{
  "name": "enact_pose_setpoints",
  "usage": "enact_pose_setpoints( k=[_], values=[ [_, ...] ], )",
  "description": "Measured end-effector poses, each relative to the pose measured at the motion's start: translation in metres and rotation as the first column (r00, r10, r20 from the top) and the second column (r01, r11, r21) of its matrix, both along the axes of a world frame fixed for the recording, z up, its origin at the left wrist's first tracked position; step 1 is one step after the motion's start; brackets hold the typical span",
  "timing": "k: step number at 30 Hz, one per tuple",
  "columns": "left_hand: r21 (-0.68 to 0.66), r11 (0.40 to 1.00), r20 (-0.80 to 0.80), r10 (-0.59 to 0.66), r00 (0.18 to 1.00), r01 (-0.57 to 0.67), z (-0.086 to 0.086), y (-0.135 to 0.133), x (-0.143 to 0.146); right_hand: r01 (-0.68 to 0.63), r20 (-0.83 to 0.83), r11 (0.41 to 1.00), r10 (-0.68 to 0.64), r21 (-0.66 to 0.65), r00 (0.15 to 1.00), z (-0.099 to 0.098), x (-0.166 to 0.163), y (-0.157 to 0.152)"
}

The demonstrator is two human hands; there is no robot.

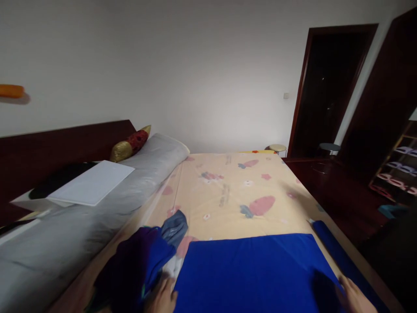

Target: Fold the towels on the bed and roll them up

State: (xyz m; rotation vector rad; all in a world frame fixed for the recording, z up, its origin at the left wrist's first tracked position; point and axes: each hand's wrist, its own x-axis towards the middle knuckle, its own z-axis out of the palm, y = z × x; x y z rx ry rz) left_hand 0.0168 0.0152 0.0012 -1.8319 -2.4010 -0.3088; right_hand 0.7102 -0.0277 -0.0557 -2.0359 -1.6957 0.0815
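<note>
**Blue cloth [250, 274] flat on the bed [228, 187]**

It lies at the near end; left hand [163, 299] at its left edge, right hand [355, 299] at its right corner, well apart, grips too blurred to tell; open sheet beyond; clothes pile [137, 261] just left.

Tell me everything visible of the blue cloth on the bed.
The blue cloth is plain, bright royal blue, soft-looking fabric without print. It lies spread flat on the patterned bed sheet, at the near end, far edge straight. A narrow blue strip runs from its far right corner along the bed's edge. The left hand is at its left edge, the right hand on its right side; blur hides any grip. A pile of dark clothes borders its left.
</note>
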Motion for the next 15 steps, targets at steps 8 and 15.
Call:
enact_pose_setpoints(
  k=[8, 15],
  values=[
    [-0.174, 0.985, -0.088, 0.001, 0.996, -0.016, -0.019, 0.079, 0.084, 0.008, 0.131, 0.987, 0.013, -0.159, 0.991, -0.033, -0.069, 0.12],
    [0.017, 1.0, -0.194, 0.025, 0.981, -0.022, -0.058, 0.071, 0.055, 0.02, 0.186, 0.985, 0.013, -0.173, 0.983, -0.05, -0.054, 0.101]
  ],
)
